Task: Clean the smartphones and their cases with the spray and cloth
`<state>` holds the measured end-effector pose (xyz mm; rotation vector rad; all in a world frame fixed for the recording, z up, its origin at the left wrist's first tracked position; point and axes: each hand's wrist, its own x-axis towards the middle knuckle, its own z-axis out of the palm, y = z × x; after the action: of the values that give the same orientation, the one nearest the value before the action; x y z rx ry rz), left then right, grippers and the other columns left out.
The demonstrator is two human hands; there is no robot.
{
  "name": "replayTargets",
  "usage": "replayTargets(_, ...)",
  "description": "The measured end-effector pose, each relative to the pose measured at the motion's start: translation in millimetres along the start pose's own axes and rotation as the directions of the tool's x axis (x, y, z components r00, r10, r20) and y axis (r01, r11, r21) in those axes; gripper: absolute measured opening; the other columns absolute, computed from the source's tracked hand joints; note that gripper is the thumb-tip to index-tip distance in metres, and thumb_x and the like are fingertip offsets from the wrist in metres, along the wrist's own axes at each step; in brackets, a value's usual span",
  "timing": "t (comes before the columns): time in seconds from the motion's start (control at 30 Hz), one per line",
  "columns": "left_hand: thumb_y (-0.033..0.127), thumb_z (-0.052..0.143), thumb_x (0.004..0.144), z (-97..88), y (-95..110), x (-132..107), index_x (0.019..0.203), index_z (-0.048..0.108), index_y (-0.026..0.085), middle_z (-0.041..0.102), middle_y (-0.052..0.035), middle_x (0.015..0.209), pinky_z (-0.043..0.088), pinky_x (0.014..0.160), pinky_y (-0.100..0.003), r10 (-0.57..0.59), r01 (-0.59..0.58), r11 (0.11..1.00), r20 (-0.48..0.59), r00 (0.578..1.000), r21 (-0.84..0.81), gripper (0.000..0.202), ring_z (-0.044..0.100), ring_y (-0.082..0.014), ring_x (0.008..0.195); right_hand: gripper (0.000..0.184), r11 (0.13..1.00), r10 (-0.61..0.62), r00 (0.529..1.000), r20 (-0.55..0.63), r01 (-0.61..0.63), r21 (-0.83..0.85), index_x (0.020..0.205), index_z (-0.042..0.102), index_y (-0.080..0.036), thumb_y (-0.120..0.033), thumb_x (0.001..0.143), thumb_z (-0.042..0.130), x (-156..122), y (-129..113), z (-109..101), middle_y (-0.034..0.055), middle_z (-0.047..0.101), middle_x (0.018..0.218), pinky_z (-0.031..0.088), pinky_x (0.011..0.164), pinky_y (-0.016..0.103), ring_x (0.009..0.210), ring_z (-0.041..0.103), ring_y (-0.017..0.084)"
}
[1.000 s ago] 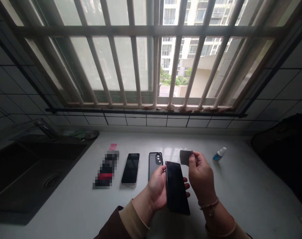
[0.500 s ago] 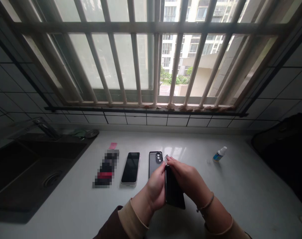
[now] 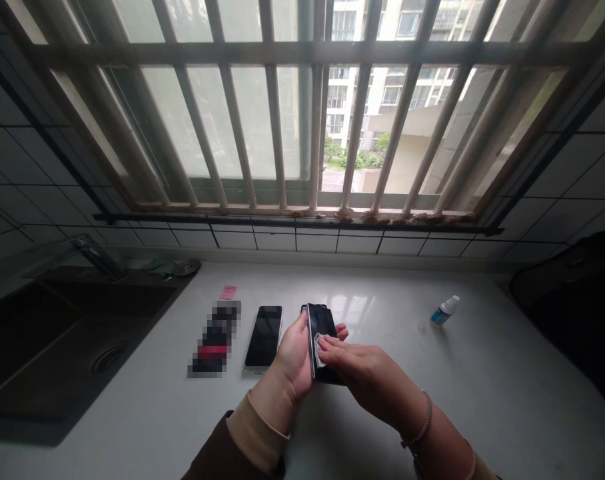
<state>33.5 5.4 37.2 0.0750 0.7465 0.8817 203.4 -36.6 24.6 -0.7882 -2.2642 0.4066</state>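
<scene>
My left hand (image 3: 295, 357) grips a black smartphone (image 3: 327, 331), which stands tilted above the counter with its glass face turned toward my right hand. My right hand (image 3: 362, 373) pinches a small grey cloth (image 3: 321, 351) and presses it against that glass. Behind the held phone, a dark phone case (image 3: 304, 309) lies on the counter, mostly hidden. To the left of my left hand lies a second smartphone (image 3: 263, 337), face up, with a pale edge.
A pixelated packet (image 3: 215, 340) and a pink slip (image 3: 228, 292) lie left of the phones. A small spray bottle (image 3: 444, 312) lies on the white counter (image 3: 482, 393). A dark sink (image 3: 67, 340) is set in at left, a black bag (image 3: 567, 313) sits at right, and a barred window runs behind.
My hands have moved left and the held phone has tilted, now covering most of the case. My right hand has shifted from the phone's top edge onto its face, with the cloth against the glass.
</scene>
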Motion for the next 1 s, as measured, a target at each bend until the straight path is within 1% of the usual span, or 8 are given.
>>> replayTargets(0.3, 0.052, 0.044, 0.106, -5.1, 13, -2, 0.133, 0.062, 0.002, 0.074, -0.0256, 0.116, 0.063, 0.085, -0.046, 0.041, -0.037, 0.997, 0.053, 0.998, -0.064, 0.059, 0.077, -0.0302, 0.092, 0.036, 0.985, -0.045, 0.999, 0.018, 0.041, 0.169, 0.134, 0.07, -0.029, -0.012, 0.105, 0.057, 3, -26, -8, 0.0026, 0.076, 0.133, 0.057, 0.114, 0.034, 0.128, 0.07, 0.02)
replayTargets(0.4, 0.045, 0.041, 0.106, -3.7, 18, -2, 0.135, 0.061, 0.0, 0.073, -0.0276, 0.118, 0.063, 0.086, -0.047, 0.096, -0.089, 0.992, 0.078, 0.992, -0.085, 0.057, 0.077, -0.0315, 0.096, 0.029, 0.925, 0.151, 0.988, -0.042, -0.126, 0.358, 0.129, 0.073, -0.029, -0.02, 0.106, 0.057, 3, -29, -13, 0.0028, 0.081, 0.121, 0.064, 0.1, 0.033, 0.11, 0.079, 0.021)
replayTargets(0.47, 0.041, 0.037, 0.106, -2.6, 19, -3, 0.134, 0.06, -0.003, 0.073, -0.0293, 0.117, 0.063, 0.085, -0.047, 0.104, -0.095, 0.991, 0.099, 0.99, -0.093, 0.058, 0.077, -0.0327, 0.096, 0.025, 0.795, 0.413, 0.903, -0.115, -0.297, 0.528, 0.123, 0.076, -0.025, -0.032, 0.107, 0.057, 3, -22, -15, 0.0064, 0.082, 0.115, 0.068, 0.088, 0.035, 0.099, 0.081, 0.023)
replayTargets(0.6, 0.037, 0.041, 0.104, -2.4, 17, -6, 0.137, 0.06, -0.004, 0.071, -0.0313, 0.126, 0.062, 0.091, -0.049, 0.059, -0.059, 0.998, 0.118, 0.991, -0.007, 0.055, 0.075, -0.0352, 0.108, 0.041, 0.491, 0.799, 0.56, -0.221, -0.393, 0.778, 0.113, 0.077, -0.015, -0.052, 0.1, 0.064, 3, 2, -18, 0.0127, 0.083, 0.106, 0.07, 0.078, 0.04, 0.091, 0.081, 0.027)
replayTargets(0.67, 0.04, 0.046, 0.104, -2.9, 13, -7, 0.14, 0.059, -0.002, 0.066, -0.0318, 0.135, 0.059, 0.098, -0.05, 0.02, -0.029, 0.998, 0.175, 0.984, 0.051, 0.057, 0.07, -0.0375, 0.121, 0.046, 0.519, 0.835, 0.419, -0.357, -0.381, 0.766, 0.115, 0.076, -0.014, -0.056, 0.097, 0.067, 1, 12, -20, 0.0134, 0.082, 0.108, 0.069, 0.083, 0.043, 0.097, 0.08, 0.029)
replayTargets(0.73, 0.045, 0.049, 0.104, -3.3, 8, -9, 0.143, 0.058, -0.001, 0.063, -0.0312, 0.142, 0.056, 0.104, -0.05, -0.014, -0.008, 0.996, 0.251, 0.968, 0.088, 0.061, 0.064, -0.0393, 0.132, 0.048, 0.62, 0.784, 0.352, -0.51, -0.452, 0.641, 0.121, 0.075, -0.015, -0.056, 0.098, 0.064, -3, 17, -23, 0.0133, 0.081, 0.112, 0.067, 0.089, 0.047, 0.104, 0.078, 0.03)
replayTargets(0.83, 0.049, 0.049, 0.105, -3.1, -3, -14, 0.147, 0.057, 0.005, 0.061, -0.0287, 0.146, 0.053, 0.107, -0.054, -0.091, 0.05, 0.99, 0.331, 0.939, 0.13, 0.062, 0.059, -0.0406, 0.137, 0.043, 0.723, 0.637, 0.405, -0.657, -0.609, 0.326, 0.123, 0.076, -0.018, -0.051, 0.102, 0.059, -6, 14, -25, 0.013, 0.081, 0.112, 0.065, 0.093, 0.05, 0.106, 0.077, 0.032)
replayTargets(1.0, 0.043, 0.05, 0.106, 3.3, -16, -21, 0.145, 0.062, 0.012, 0.073, -0.0206, 0.131, 0.05, 0.109, -0.059, -0.186, 0.137, 0.979, 0.374, 0.908, 0.154, 0.051, 0.065, -0.0389, 0.129, 0.033, 0.903, 0.299, 0.794, -0.529, -0.414, -0.111, 0.132, 0.073, -0.025, -0.028, 0.106, 0.053, -4, 9, -19, 0.0085, 0.077, 0.131, 0.06, 0.107, 0.048, 0.12, 0.074, 0.028)
